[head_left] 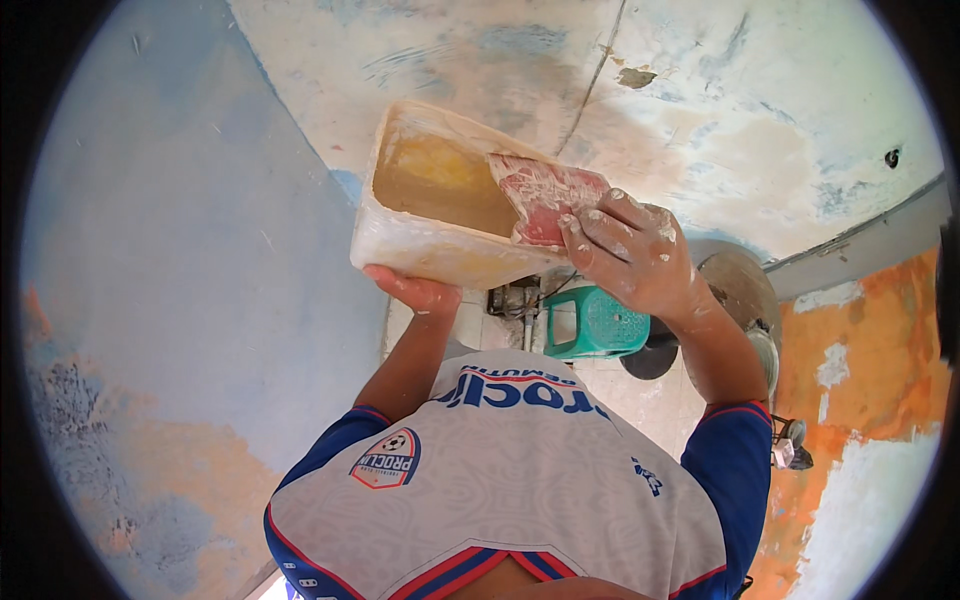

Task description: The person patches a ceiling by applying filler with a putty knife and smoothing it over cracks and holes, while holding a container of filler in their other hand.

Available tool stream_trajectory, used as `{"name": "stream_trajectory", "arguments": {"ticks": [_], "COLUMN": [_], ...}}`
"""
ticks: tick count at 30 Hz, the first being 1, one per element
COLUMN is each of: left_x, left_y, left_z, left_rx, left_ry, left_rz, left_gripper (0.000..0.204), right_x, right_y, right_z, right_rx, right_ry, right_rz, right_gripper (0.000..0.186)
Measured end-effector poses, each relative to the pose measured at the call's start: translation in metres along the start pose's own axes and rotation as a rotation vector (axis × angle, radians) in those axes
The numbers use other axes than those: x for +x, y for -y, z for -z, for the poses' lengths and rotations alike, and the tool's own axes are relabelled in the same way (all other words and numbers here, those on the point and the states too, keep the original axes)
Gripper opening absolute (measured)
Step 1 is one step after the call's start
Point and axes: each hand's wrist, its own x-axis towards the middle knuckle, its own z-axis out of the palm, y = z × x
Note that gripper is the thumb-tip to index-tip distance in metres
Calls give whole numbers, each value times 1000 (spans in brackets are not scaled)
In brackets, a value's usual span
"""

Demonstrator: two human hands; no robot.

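Observation:
My left hand (418,292) grips a white rectangular plastic tub (445,262) from below at its left part; some fingers are hidden under it. The tub's inside is stained yellow and beige, with pasty material along its walls and bottom. My right hand (630,245) grips a flat red scraper (535,190) smeared with pale paste, its blade inside the right end of the tub. Pale paste coats the right fingers and knuckles. The tub is held tilted in front of a patchy white wall (760,120).
A bluish patchy wall (180,230) rises on the left, a peeling orange-and-white wall (850,380) on the right. Below are a green plastic stool (598,325), a brown round object (740,285), cables and pipes (515,308), and a pale tiled floor (610,385).

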Motion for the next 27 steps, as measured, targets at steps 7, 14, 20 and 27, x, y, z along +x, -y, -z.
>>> {"name": "stream_trajectory", "arguments": {"ticks": [7, 14, 20, 27], "left_x": [-1, -5, -7, -12], "left_y": [2, 6, 7, 19], "left_z": [-2, -4, -7, -8], "left_rx": [-16, 32, 65, 19], "left_ry": [14, 19, 15, -2], "left_rz": [5, -40, -64, -77], "left_gripper": [96, 95, 94, 90], "right_x": [-2, -1, 2, 11], "right_y": [0, 0, -4, -1], "right_z": [5, 11, 12, 9], "right_rx": [7, 83, 102, 116], "right_ry": [-6, 16, -2, -57], "right_rz": [9, 2, 6, -39], "right_gripper": [22, 41, 41, 41]}}
